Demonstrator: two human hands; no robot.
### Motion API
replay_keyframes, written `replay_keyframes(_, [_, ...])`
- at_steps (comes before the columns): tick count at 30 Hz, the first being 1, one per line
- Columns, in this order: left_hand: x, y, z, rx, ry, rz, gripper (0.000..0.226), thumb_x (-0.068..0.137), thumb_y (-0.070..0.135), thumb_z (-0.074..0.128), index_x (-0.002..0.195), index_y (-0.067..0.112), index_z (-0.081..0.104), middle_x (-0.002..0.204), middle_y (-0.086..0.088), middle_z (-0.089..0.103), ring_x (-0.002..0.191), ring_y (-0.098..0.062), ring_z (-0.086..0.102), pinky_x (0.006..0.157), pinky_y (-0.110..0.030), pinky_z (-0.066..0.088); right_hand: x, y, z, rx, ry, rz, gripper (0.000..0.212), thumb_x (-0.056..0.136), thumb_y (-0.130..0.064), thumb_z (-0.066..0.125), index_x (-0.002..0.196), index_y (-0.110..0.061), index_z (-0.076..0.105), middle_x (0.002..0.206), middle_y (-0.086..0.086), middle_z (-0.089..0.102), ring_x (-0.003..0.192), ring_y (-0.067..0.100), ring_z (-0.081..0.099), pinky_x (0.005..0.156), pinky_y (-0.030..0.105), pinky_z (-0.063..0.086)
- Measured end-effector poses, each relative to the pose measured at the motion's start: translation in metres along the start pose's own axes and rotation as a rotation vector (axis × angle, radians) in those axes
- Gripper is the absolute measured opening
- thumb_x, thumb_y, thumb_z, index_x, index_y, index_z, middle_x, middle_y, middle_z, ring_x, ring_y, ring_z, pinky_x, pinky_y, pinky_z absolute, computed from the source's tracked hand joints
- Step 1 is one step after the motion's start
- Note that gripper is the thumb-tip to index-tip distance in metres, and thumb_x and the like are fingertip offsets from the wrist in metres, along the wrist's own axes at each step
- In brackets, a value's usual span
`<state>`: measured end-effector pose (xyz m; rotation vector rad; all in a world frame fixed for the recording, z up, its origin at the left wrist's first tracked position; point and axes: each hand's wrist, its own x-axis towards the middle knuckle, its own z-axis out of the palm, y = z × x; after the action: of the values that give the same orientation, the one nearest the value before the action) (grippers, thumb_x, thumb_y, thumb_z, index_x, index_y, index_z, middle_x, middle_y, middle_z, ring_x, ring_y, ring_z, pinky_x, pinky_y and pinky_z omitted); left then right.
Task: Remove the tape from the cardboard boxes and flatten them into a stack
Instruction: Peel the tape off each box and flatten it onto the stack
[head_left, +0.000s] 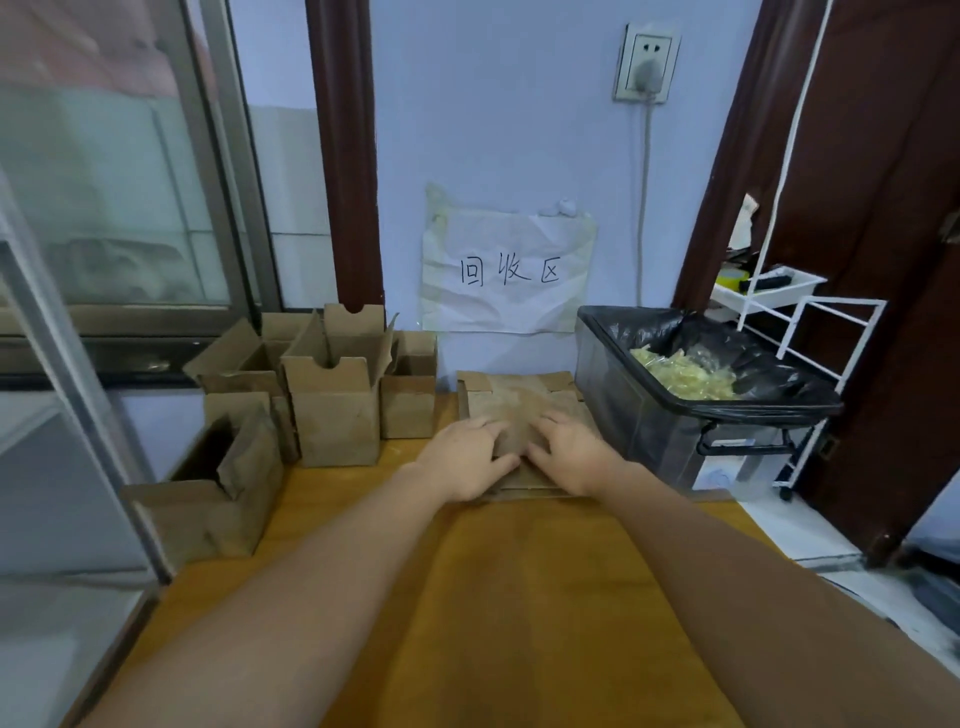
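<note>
Both hands down on the stack of flattened brown cardboard boxes (519, 410), left hand (467, 457) and right hand (571, 454) side by side, fingers spread flat, pressing, gripping nothing. The stack sits mid-bench against the wall, long axis running away from the person. Unflattened open cardboard boxes (332, 395) wait just left, nearer the left hand. The white paper sign (509, 270) reads "回收区".

On the counter (519, 597), a stack of flattened boxes (519, 400) lies at the far middle against the wall. Open boxes (332, 395) stand to its left. A lined bin (691, 384) sits right of the stack, a paper sign (506, 270) on the wall behind.
</note>
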<state>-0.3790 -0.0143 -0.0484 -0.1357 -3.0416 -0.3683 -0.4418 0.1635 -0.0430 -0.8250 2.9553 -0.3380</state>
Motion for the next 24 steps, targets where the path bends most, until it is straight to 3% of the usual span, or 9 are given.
replay_keyframes(5, [-0.068, -0.007, -0.030, -0.042, 0.125, -0.026, 0.064, 0.105, 0.053, 0.048, 0.160, 0.023, 0.034, 0.167, 0.001, 0.034, 0.151, -0.021, 0.034, 0.123, -0.039, 0.028, -0.034, -0.041, -0.016, -0.012, 0.042, -0.099, 0.058, 0.107, -0.039, 0.044, 0.159, -0.016, 0.032, 0.166, 0.006, 0.029, 0.151, 0.026, 0.027, 0.123, 0.041, 0.025])
replay_keyframes(10, [-0.138, -0.035, -0.061, 0.012, 0.248, -0.079, 0.065, 0.106, 0.053, 0.047, 0.163, 0.024, 0.030, 0.169, 0.003, 0.028, 0.155, -0.017, 0.026, 0.126, -0.038, 0.021, -0.055, -0.104, -0.017, 0.011, 0.087, -0.207, 0.059, 0.104, -0.038, 0.046, 0.158, -0.019, 0.032, 0.163, 0.006, 0.035, 0.146, 0.026, 0.037, 0.118, 0.042, 0.033])
replay_keyframes(15, [-0.200, -0.079, -0.089, 0.081, 0.391, -0.126, 0.065, 0.107, 0.051, 0.045, 0.163, 0.024, 0.029, 0.170, 0.003, 0.026, 0.156, -0.016, 0.022, 0.127, -0.036, 0.014, -0.068, -0.178, -0.009, 0.016, 0.081, -0.348, 0.062, 0.106, -0.034, 0.048, 0.161, -0.016, 0.026, 0.168, 0.006, 0.024, 0.154, 0.023, 0.023, 0.124, 0.036, 0.022])
replay_keyframes(24, [-0.270, -0.188, -0.069, -0.013, 0.430, -0.433, 0.081, 0.102, 0.067, 0.036, 0.166, 0.023, 0.013, 0.175, -0.003, -0.003, 0.160, -0.022, 0.000, 0.129, -0.044, 0.009, -0.052, -0.272, 0.039, 0.066, -0.023, -0.440, 0.075, 0.105, -0.046, 0.049, 0.164, -0.030, 0.005, 0.171, 0.000, 0.009, 0.154, 0.023, 0.024, 0.125, 0.041, 0.025])
